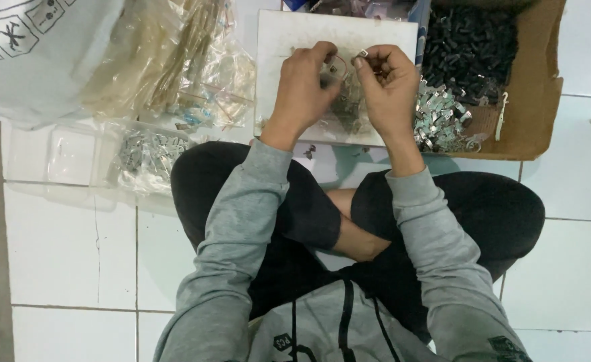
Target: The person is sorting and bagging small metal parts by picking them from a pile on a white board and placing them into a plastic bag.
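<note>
Both hands were raised together over a white board (289, 40) lying on the tiled floor (68, 255). Right hand (390, 84): the grip was pressed together, thumb and forefinger pinching a small metal clip (362, 53) at the fingertips. Left hand (305, 84): the fingers were curled inward and closed around a small part with a thin red wire (339, 62) looping out of it; the part itself was too hidden to identify. The two hands were nearly touching at the fingertips, with the clip just beside the wire.

Below the hands, a loose heap of small grey pieces (348, 110) lay on the board. To the right of the board stood an open cardboard box (537, 100); it contained a mass of small black parts (470, 47) toward the far side and a pile of shiny metal clips (439, 117) near the right wrist.

To the left of the board lay clear plastic bags (175, 60) holding thin pale strips, and a clear plastic tray (74, 154) with a bag of metal pieces (149, 155) just beside it. The person sat cross-legged, wearing grey sleeves (242, 221) and dark trousers.
</note>
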